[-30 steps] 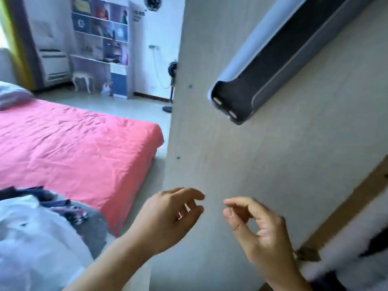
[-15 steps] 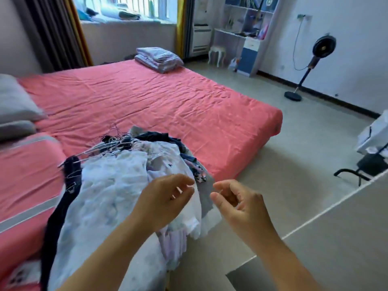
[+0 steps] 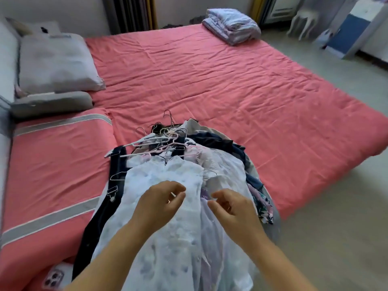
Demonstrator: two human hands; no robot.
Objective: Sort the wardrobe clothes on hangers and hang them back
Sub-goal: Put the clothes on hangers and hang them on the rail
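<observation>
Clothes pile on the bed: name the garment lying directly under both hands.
The pale white-blue dress on top of the pile; left hand and right hand hover over it, unlike the dark strap garment beside it.

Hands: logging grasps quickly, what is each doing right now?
Left hand: open, fingers loosely curled, empty, above the white dress.
Right hand: open, loosely curled, empty.

We have turned from the wardrobe panel to the bed (image 3: 210, 80). Our left hand (image 3: 159, 204) and right hand (image 3: 231, 208) now hover over the clothes pile (image 3: 178, 238).
</observation>
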